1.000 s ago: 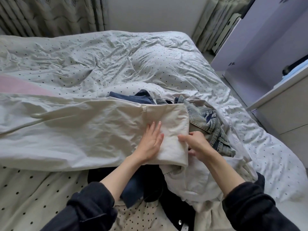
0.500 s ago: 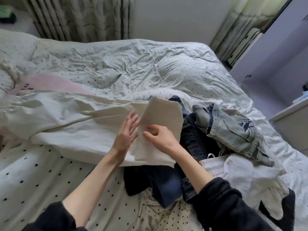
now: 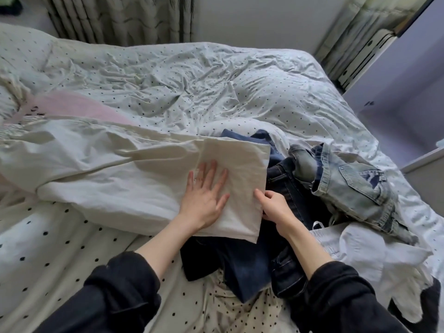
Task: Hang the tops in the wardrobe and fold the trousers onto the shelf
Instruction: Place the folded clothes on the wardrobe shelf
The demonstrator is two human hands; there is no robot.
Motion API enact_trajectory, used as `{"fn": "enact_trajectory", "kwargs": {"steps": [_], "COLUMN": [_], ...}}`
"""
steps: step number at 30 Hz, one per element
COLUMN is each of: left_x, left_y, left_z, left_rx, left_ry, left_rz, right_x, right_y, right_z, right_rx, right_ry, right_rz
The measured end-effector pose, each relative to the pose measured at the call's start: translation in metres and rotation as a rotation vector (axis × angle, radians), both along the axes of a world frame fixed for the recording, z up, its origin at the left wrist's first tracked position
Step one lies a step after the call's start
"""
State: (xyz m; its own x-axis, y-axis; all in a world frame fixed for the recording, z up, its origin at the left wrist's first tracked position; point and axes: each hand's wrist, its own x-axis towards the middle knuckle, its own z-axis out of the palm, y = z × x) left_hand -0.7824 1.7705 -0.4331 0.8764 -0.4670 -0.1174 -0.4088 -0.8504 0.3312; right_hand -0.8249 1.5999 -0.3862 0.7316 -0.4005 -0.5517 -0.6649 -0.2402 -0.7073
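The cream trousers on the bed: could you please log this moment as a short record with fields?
garment: cream trousers, laid across the bed, right end folded over
left hand: flat, pressing the folded end
right hand: pinches the fold's right edge
beneath: dark jeans
nearby: light denim garment; white garment
status: folding not finished, nothing on a shelf yet

Home bedroom: rumpled dotted duvet [image 3: 192,87] on bed, curtains [image 3: 125,18], wardrobe [image 3: 408,75].
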Motion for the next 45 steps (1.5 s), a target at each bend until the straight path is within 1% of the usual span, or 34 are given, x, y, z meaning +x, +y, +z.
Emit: {"fn": "enact_trajectory", "kwargs": {"steps": [2,4,6,7,10,12,15,17,18,19,20,22,24,25,26,28,30,34,37,39,42,45], "left_x": [0.009,0.015,0.017,0.017,0.011,0.005,0.005,0.007,0.008,0.008,0.005,-0.004,-0.013,-0.014,-0.013,-0.006,0.001,0.009,0.009,0.008,0.009,0.009], "left_y": [0.003,0.006,0.007,0.007,0.018,0.038,0.071,0.097,0.108,0.118,0.127,0.135,0.138,0.141,0.146,0.153,0.159,0.171,0.181,0.185,0.187,0.186], "left_z": [-0.009,-0.011,-0.006,-0.002,0.015,0.031,0.05,0.058,0.062,0.064,0.064,0.055,0.035,0.025,0.017,0.004,-0.002,-0.01,-0.013,-0.012,-0.012,-0.01], "left_rx": [0.003,-0.034,-0.137,-0.235,-0.645,-0.878,-1.113,-1.222,-1.225,-1.186,-1.102,-0.859,-0.586,-0.446,-0.298,-0.023,0.118,0.145,0.162,0.16,0.149,0.114], "left_ry": [0.083,0.153,0.233,0.28,0.444,0.514,0.491,0.403,0.332,0.248,0.166,0.004,-0.159,-0.191,-0.163,-0.022,0.037,0.049,0.026,0.024,0.037,0.05], "left_rz": [-0.004,0.007,0.04,0.066,0.154,0.233,0.348,0.443,0.475,0.484,0.469,0.368,0.233,0.185,0.16,0.148,0.125,0.11,0.09,0.081,0.074,0.096], "right_x": [0.001,0.001,0.0,0.0,0.004,0.012,0.032,0.047,0.053,0.059,0.064,0.07,0.068,0.064,0.058,0.044,0.038,0.053,0.061,0.063,0.061,0.061], "right_y": [-0.002,-0.002,0.002,0.005,0.024,0.043,0.077,0.109,0.124,0.137,0.15,0.158,0.154,0.151,0.149,0.146,0.145,0.153,0.159,0.159,0.157,0.154], "right_z": [0.002,0.008,0.019,0.025,0.05,0.065,0.076,0.072,0.068,0.063,0.056,0.044,0.032,0.024,0.015,-0.001,-0.015,-0.034,-0.045,-0.049,-0.044,-0.04], "right_rx": [0.082,0.138,0.186,0.201,0.205,0.186,0.17,0.216,0.28,0.364,0.442,0.51,0.434,0.356,0.275,0.172,0.137,0.072,0.09,0.17,0.396,0.477], "right_ry": [-0.027,-0.073,-0.108,-0.118,-0.18,-0.237,-0.331,-0.335,-0.305,-0.259,-0.211,-0.196,-0.246,-0.243,-0.205,-0.068,0.062,0.17,0.197,0.212,0.259,0.303], "right_rz": [0.007,-0.007,-0.002,0.009,0.054,0.086,0.149,0.252,0.292,0.314,0.316,0.23,0.108,0.074,0.058,0.072,0.098,0.125,0.116,0.05,-0.035,-0.061]}}
